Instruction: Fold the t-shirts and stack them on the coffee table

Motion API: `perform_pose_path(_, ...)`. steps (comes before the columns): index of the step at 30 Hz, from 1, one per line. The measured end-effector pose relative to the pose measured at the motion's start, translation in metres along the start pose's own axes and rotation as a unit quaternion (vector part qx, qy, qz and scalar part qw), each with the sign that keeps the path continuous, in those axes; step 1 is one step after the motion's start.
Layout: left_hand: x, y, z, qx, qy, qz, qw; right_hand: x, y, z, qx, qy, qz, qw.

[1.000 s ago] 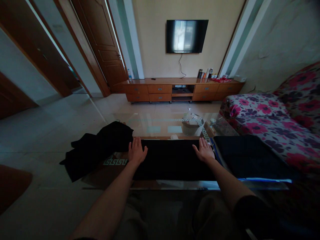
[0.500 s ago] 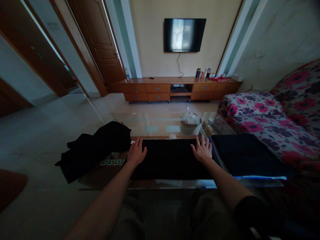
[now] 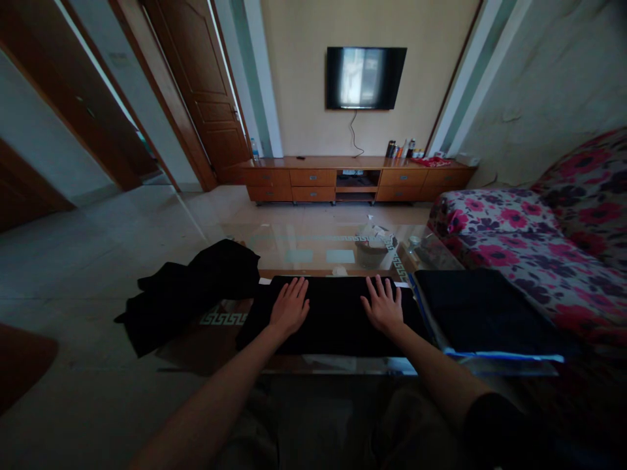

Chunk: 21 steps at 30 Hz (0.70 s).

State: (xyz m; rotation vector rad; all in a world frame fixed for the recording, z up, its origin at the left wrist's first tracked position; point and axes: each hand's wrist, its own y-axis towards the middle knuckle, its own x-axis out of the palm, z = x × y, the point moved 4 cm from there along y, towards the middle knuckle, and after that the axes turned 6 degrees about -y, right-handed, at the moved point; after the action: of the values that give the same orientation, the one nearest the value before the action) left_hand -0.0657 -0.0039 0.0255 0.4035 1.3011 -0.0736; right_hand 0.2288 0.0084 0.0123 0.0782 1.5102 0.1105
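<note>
A black folded cloth point(image 3: 336, 326) lies flat along the near edge of a glass coffee table point(image 3: 313, 251). My left hand point(image 3: 290, 308) rests palm down on its left part, fingers stretched out. My right hand point(image 3: 383, 307) lies flat on its right part, fingers spread. Neither hand grips anything. A crumpled black garment point(image 3: 189, 290) hangs over the table's left corner. To the right a dark folded pile point(image 3: 482, 310) sits on a blue-edged sheet.
A small bowl point(image 3: 371, 251) and bits of paper sit on the glass further back. A floral sofa point(image 3: 539, 241) runs along the right. A wooden TV cabinet point(image 3: 357, 176) and a wall television point(image 3: 366, 77) stand at the far wall. Tiled floor spreads to the left.
Both hands have slid inward from the cloth's outer ends toward its middle. The cloth now looks narrower, with its ends drawn in.
</note>
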Motion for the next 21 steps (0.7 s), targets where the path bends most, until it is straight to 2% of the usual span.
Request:
perform_pose_path(4,-0.001,-0.006,0.033,0.076,-0.041,-0.023,0.996,-0.01,-0.012,-0.028,-0.048,0.022,0.018,0.998)
perform_pose_path(9,0.016,-0.018,0.052,0.111,-0.061,-0.086,0.988,-0.005,-0.024,-0.055,-0.109,0.05,-0.033,0.992)
perform_pose_path(12,0.014,-0.019,0.052,0.112,-0.062,-0.094,0.987,-0.004,-0.024,-0.056,-0.106,0.044,-0.048,0.992)
perform_pose_path(17,0.003,-0.017,0.039,0.09,-0.039,-0.037,0.994,-0.009,-0.024,-0.053,-0.121,0.046,-0.013,0.992)
perform_pose_path(19,0.007,-0.017,0.031,0.06,-0.034,-0.038,0.997,-0.009,-0.026,-0.055,-0.136,0.049,-0.012,0.989)
perform_pose_path(21,0.015,-0.018,0.023,0.042,-0.038,-0.062,0.996,-0.007,-0.027,-0.056,-0.145,0.055,-0.025,0.988)
